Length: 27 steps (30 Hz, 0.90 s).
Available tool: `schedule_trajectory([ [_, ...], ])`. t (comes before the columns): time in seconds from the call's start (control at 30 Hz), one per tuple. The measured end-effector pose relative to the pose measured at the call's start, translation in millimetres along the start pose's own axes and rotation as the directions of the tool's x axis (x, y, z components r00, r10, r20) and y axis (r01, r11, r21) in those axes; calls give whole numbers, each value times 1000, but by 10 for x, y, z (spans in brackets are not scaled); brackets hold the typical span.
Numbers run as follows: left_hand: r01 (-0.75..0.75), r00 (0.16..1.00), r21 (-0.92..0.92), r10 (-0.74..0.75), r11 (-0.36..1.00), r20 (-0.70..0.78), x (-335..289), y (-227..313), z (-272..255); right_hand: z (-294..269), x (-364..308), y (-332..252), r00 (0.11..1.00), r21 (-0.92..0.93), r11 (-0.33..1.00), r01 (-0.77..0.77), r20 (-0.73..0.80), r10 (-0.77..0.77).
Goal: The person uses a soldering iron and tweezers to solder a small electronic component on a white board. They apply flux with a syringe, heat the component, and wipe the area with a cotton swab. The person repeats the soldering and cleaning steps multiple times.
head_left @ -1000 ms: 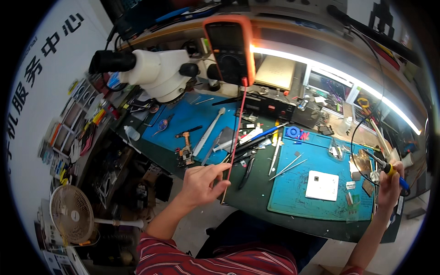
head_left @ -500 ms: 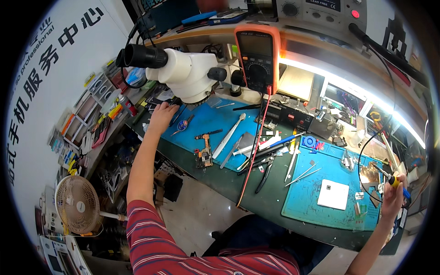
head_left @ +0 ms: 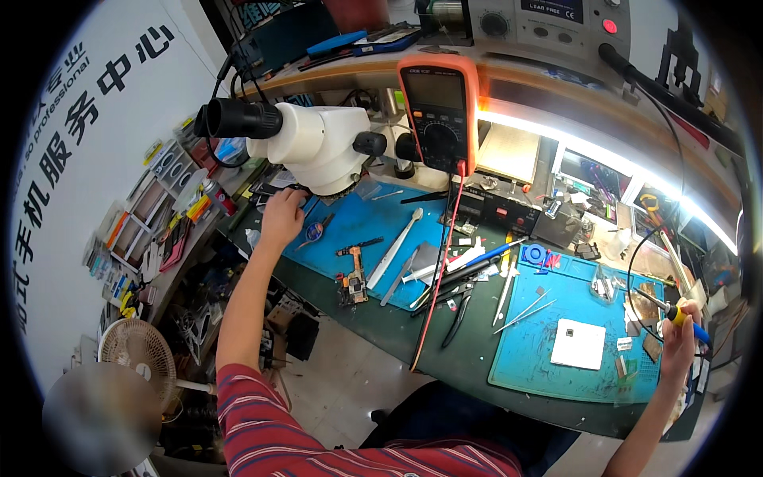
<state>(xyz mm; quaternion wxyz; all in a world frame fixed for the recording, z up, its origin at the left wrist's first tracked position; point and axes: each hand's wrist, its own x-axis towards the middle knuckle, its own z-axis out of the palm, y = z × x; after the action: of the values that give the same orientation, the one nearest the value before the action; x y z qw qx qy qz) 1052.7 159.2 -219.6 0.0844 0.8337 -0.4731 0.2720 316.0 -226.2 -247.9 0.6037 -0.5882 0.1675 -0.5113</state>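
My right hand (head_left: 678,350) is closed around a soldering iron (head_left: 679,315) with a yellow and blue handle, at the right edge of the bench. Its tip points up and left, over the blue work mat (head_left: 520,370) on that side. Beside the microscope (head_left: 306,143), my left hand (head_left: 284,219) is low over the left end of the bench, fingers curled together; what they hold, if anything, is hidden. A small round tin (head_left: 315,231) lies right of it. Farther right on the left blue mat are a phone circuit board (head_left: 354,278) and a white-handled brush (head_left: 395,250).
An orange multimeter (head_left: 438,115) stands midway, its red lead (head_left: 445,262) hanging across the bench edge. Pens, pliers (head_left: 458,318) and tweezers (head_left: 520,314) lie between the mats. A white square block (head_left: 577,344) sits on the right mat. A fan (head_left: 137,358) stands lower left.
My left hand has drawn back slightly toward me and its fingers have curled in. The right hand still holds the soldering iron. The view has shifted a little; a blurred round patch appears lower left.
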Motion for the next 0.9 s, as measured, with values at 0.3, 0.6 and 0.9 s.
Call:
schedule_trajectory([
  [0.3,556,821,-805,11,208,570,-922,1650,-1001,-332,-12,0,997,38,998,-54,62,52],
  [0.6,672,678,-671,625,-313,388,-919,2619,-1056,189,-121,-52,987,-42,999,-22,156,29],
  [0.9,57,688,-980,704,191,177,-660,3598,-1160,1173,-414,-412,941,-571,786,237,335,-41],
])
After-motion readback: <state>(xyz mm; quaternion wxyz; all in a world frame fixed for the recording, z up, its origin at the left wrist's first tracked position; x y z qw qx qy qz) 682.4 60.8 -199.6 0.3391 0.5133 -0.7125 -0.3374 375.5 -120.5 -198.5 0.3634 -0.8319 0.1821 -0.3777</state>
